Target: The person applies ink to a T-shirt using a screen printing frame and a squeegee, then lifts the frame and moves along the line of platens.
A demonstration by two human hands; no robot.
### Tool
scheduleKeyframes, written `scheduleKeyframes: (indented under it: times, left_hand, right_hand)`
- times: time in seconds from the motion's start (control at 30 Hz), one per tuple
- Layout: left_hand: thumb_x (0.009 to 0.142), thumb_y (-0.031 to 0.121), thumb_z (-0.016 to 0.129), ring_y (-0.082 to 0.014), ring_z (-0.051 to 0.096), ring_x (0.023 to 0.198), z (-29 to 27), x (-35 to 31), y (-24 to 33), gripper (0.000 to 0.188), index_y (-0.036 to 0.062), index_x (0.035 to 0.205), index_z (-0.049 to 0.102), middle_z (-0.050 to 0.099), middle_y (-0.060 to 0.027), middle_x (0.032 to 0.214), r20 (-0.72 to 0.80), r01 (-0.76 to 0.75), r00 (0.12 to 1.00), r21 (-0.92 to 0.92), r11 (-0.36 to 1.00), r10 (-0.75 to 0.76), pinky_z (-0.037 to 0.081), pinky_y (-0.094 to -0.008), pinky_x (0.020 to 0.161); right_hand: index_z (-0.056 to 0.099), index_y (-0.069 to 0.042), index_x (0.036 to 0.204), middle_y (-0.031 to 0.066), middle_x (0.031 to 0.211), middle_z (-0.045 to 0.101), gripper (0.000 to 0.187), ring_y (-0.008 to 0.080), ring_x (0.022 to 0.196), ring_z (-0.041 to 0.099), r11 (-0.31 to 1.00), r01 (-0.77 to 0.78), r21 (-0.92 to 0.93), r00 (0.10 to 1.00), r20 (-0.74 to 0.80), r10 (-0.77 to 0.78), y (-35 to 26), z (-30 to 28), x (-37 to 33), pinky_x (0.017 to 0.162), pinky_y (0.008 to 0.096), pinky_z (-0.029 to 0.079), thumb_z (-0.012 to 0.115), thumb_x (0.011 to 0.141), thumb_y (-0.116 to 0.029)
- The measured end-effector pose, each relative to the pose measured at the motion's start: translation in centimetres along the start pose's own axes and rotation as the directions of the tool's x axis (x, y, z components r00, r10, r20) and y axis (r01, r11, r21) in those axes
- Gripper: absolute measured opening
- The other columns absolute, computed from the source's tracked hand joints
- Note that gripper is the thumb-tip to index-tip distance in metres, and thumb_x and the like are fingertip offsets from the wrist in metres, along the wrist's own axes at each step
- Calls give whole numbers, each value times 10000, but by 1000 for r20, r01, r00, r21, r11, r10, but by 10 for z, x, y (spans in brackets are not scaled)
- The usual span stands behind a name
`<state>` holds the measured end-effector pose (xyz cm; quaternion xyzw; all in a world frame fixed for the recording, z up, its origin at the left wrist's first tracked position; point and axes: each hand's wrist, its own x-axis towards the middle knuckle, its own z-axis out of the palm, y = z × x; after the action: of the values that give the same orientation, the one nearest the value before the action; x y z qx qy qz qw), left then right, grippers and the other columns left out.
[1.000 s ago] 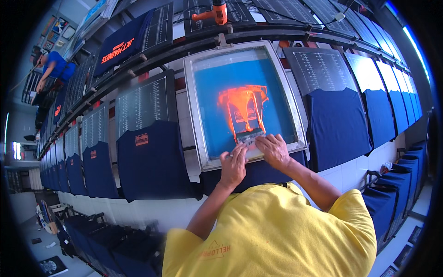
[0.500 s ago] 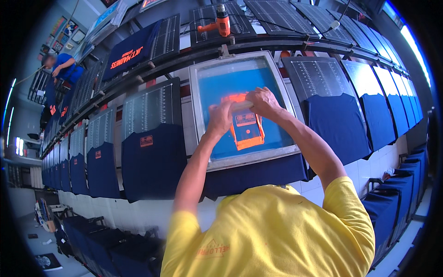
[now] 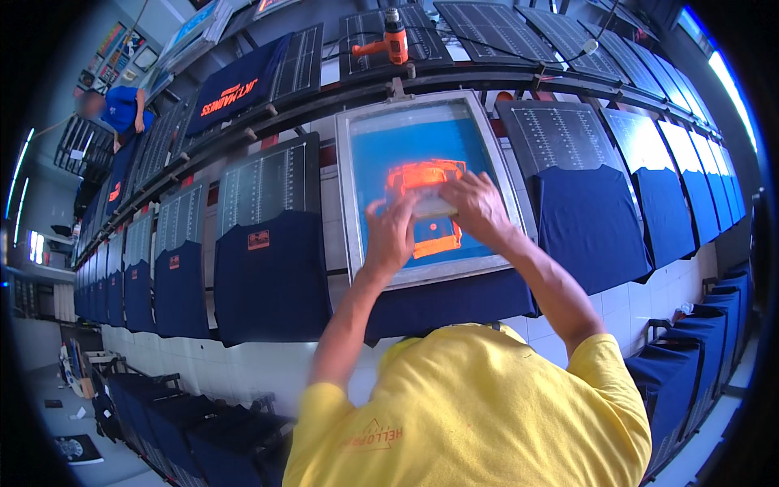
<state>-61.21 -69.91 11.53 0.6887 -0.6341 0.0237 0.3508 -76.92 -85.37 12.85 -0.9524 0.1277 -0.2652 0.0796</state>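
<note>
A screen-printing frame (image 3: 347,174) with blue mesh (image 3: 414,134) lies on a dark blue shirt (image 3: 454,304), whose lower part hangs out in front. Both my hands grip a squeegee (image 3: 430,203), pressed crosswise on the mesh. My left hand (image 3: 391,233) is closed on its left end, and my right hand (image 3: 480,213) is closed on its right end. Bright orange ink (image 3: 438,245) lies in a band on my side of the squeegee, with more orange beyond it. My hands hide part of the squeegee.
Dark printing boards (image 3: 560,134) stand in rows on both sides, many with dark blue shirts (image 3: 268,284) on them. An orange heat gun (image 3: 393,40) stands on a board beyond the frame. Further dark shirts (image 3: 661,373) hang behind me. Another person (image 3: 123,109) in blue is at the far left.
My hands have drawn the squeegee toward me across the mesh, uncovering orange at the far end. The person at the far left has shifted.
</note>
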Motion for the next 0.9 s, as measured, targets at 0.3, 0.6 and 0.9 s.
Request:
scheduleKeyframes:
  times: [0.3, 0.6, 0.9]
  left_hand:
    - [915, 43, 587, -235, 543, 1303, 44, -100, 21, 383, 63, 1296, 554, 606, -83, 1334, 122, 42, 992, -5, 999, -41, 309, -511, 1113]
    - [910, 52, 608, -251, 499, 1362, 52, -131, 22, 424, 51, 1328, 534, 575, -102, 1377, 168, 44, 984, 49, 998, -52, 254, -531, 1200]
    - [957, 134, 603, -410, 478, 1341, 42, -121, -16, 421, -23, 1337, 514, 551, -237, 1368, -225, 403, 889, -30, 915, -399, 361, -534, 1135]
  right_hand:
    - [635, -96, 1051, 29, 1106, 624, 379, 230, 995, 571, 1000, -19, 1, 994, 112, 19, -30, 47, -106, 799, 398, 429, 725, 683, -97]
    - [599, -82, 1275, 95, 1307, 568, 642, 293, 1165, 531, 993, -27, 114, 977, 212, 2, -43, 42, -126, 939, 430, 425, 801, 759, -405]
    - [581, -5, 1291, 176, 1315, 576, 544, 366, 1184, 541, 920, -359, 154, 930, -25, 367, 31, 18, -144, 971, 489, 431, 724, 865, -312]
